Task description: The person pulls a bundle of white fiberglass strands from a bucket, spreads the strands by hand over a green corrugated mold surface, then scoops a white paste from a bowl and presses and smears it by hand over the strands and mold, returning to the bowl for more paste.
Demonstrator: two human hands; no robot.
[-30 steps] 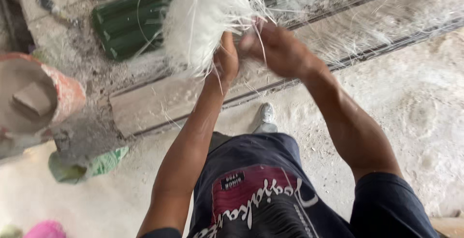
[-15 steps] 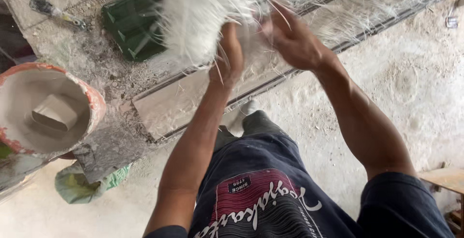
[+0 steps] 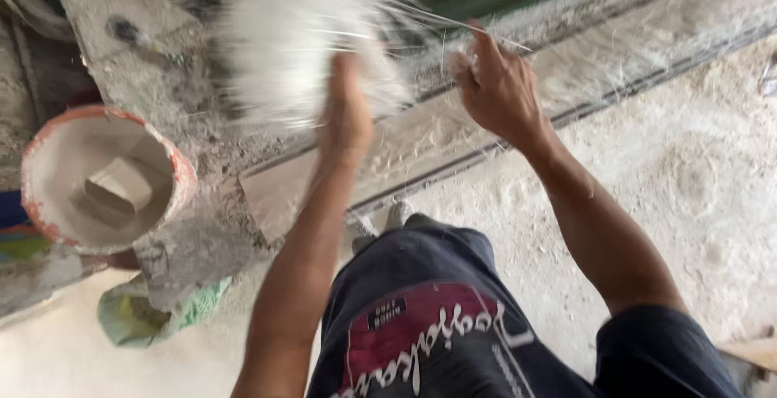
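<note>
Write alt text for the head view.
A person's left hand grips a blurred bundle of white fibres while the right hand pulls thin strands from it, above a dusty workbench holding a white-coated bucket.

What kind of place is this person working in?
Probably a rough plaster or casting workshop. White dust coats the floor, a plaster-caked bucket stands nearby, and the left hand holds a bundle of white fibres over a crusted workbench.

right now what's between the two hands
In the head view, thin white strands run from the fibre bundle in the left hand across to the right hand; behind them lies the dusty slab.
</note>
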